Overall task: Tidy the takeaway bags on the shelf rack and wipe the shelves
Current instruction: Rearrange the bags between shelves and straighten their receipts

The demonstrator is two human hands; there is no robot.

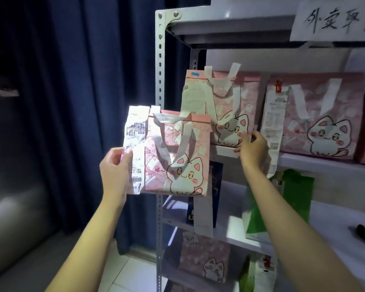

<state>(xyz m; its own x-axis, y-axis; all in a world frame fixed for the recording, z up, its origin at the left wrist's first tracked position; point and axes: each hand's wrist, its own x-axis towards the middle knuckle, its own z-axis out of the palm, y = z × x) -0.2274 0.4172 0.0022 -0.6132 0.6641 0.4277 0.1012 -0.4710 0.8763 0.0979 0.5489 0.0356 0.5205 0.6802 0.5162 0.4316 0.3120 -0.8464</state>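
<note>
Item: small pink bag (177, 157), left hand (114, 167) gripping its receipt edge; right hand (252, 147) gripped shelved bag (230, 106) (better held by the handles, I judged).

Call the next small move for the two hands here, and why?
Probably the right hand slides the pink cat bag it grips sideways along the shelf. The left hand holds a second cat bag in the air off the rack's left end, and it needs a spot to stand.
</note>
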